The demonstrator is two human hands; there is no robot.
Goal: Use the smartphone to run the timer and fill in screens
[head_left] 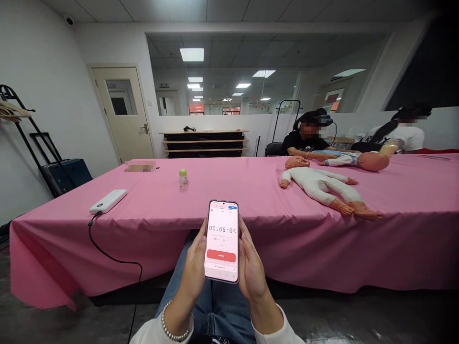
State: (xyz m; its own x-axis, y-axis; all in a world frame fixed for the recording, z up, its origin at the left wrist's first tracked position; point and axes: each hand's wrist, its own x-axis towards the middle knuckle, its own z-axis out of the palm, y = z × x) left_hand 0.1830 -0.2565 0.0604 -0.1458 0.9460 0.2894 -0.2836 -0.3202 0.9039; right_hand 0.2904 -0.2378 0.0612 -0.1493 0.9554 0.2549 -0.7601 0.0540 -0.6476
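A phone (222, 241) stands upright over my lap, its screen showing a timer and a red button. My left hand (193, 267) grips its left edge and my right hand (251, 270) grips its right edge, fingers curled behind it. A bead bracelet circles my left wrist. Beyond the phone lies a table under a pink cloth (251, 200). On it a baby doll in white clothes (324, 185) lies on its back at the right, and a small bottle with a green cap (183, 178) stands at the middle left.
A white power bank (108, 200) lies on the table's left end, its black cable hanging to the floor. Two people sit behind the table's far right with a second doll (358, 160). A dark case (66, 174) and rack stand left; a door (122, 112) is behind.
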